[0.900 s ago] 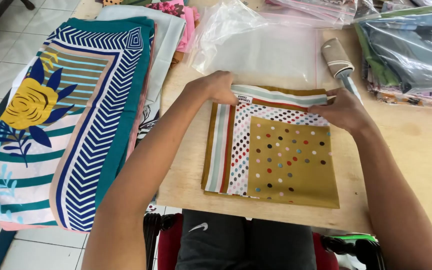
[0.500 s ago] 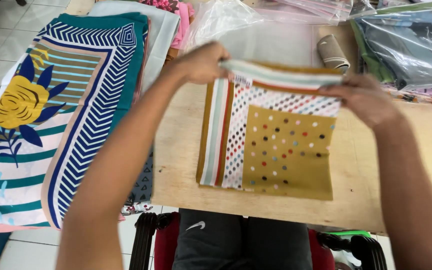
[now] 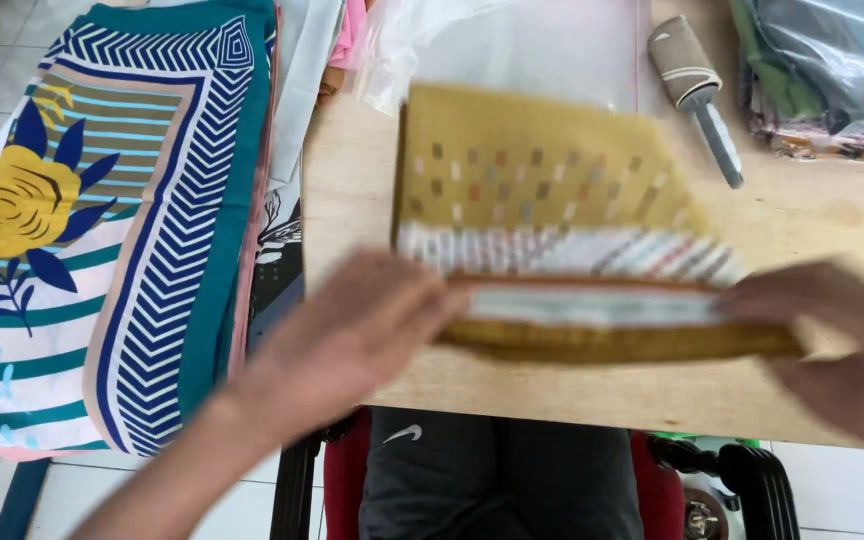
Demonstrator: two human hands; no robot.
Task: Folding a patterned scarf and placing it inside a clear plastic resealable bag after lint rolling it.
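Note:
A folded mustard-yellow scarf (image 3: 542,190) with coloured dots and a striped border hangs in the air above the wooden table (image 3: 352,190), blurred by motion. My left hand (image 3: 362,320) grips its near left corner. My right hand (image 3: 832,340) grips its near right corner. The dotted face tilts away from me and the folded edge points toward me.
A large scarf (image 3: 102,230) with a yellow flower and blue chevron stripes lies spread at the left. A clear plastic bag (image 3: 512,40) lies behind the folded scarf. A lint roller (image 3: 697,90) rests at the right, beside bagged cloth (image 3: 832,70). The table's near edge is by my lap.
Both hands lifted the folded scarf off the table, pulled its top edge toward me and flipped it over. The view has moved closer.

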